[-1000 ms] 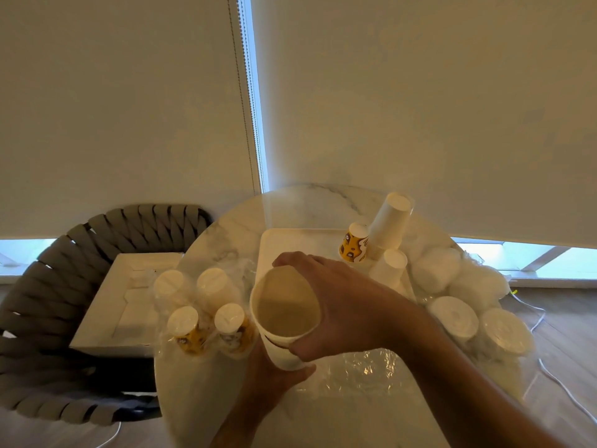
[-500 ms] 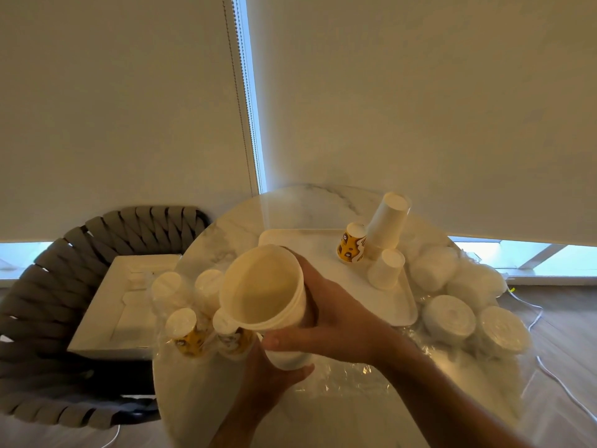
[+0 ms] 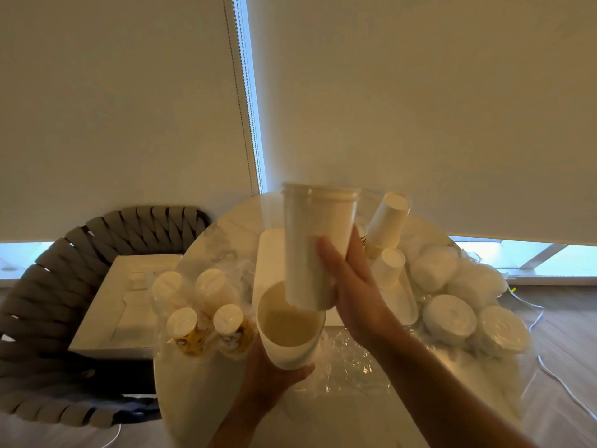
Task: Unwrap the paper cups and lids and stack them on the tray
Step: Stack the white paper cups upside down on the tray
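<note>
Your right hand (image 3: 350,287) grips a tall white cup stack (image 3: 315,247), fingers wrapped round its lower part, lifted above the tray (image 3: 268,253) at the table's centre. Your left hand (image 3: 274,379) cradles an open cup (image 3: 289,328) from below at 6 o'clock of that stack, the stack's base just over its mouth. Wrapped cups (image 3: 206,312) lie at 9 o'clock, wrapped lids (image 3: 465,299) at 3 o'clock.

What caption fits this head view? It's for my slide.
Right hand lifts a cup stack clear of the left hand's cup.
</note>
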`<control>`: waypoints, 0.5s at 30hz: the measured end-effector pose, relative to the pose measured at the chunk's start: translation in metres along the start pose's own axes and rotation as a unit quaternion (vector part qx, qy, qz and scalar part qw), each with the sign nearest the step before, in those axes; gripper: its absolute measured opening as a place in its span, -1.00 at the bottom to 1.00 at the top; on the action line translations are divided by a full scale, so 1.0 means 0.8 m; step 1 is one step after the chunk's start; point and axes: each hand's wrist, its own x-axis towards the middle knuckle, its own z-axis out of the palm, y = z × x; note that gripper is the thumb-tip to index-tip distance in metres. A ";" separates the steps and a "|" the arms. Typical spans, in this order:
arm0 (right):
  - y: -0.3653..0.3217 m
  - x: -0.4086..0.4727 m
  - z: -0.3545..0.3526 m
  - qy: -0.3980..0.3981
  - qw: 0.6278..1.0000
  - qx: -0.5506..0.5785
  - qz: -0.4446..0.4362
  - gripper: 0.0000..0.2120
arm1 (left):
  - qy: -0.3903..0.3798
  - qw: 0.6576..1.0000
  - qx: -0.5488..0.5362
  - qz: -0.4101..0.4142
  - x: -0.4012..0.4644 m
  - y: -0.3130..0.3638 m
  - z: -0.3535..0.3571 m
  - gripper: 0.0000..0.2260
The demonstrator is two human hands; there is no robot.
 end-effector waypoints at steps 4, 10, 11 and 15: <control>-0.004 0.024 -0.033 0.070 0.997 0.018 0.036 -0.02 | -0.006 1.000 -0.004 0.009 0.001 0.001 0.002 -0.27; -0.012 0.054 -0.096 0.264 0.960 -0.085 0.043 -0.27 | -0.022 0.998 -0.062 -0.011 -0.003 -0.002 0.000 -0.31; -0.012 0.057 -0.110 0.287 0.945 -0.152 0.028 -0.36 | -0.023 0.998 -0.063 -0.012 -0.003 -0.002 -0.001 -0.29; -0.012 0.068 -0.160 0.318 0.881 -0.352 -0.004 -0.48 | -0.014 0.997 -0.069 -0.029 -0.004 0.002 -0.003 -0.22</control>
